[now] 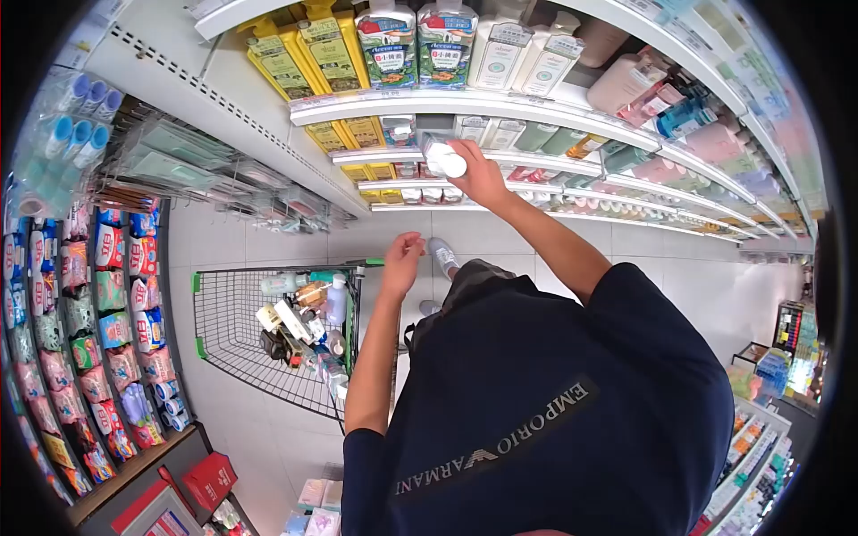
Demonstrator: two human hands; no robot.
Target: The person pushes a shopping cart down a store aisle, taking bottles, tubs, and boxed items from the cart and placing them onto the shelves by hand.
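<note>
In the head view my right hand (pixel 481 174) is closed round a white bottle (pixel 444 161) with a round white cap, in front of the lower shelves. The bottle is beside a row of small cartons and bottles. My left hand (pixel 404 262) hangs in the air above the floor near the cart's right end, its fingers curled; whether anything is between them is too small to tell. The shopping cart (pixel 234 288), a black wire one with green corners, stands to the left and holds several bottles and packages.
Shelves (pixel 384 105) of pump bottles and cartons run across the top and right. Hanging packets (pixel 170 161) jut out at the upper left. A rack of bagged goods (pixel 112 330) lines the left side. Stacked packages (pixel 313 509) sit at the bottom, a display (pixel 751 464) at the lower right.
</note>
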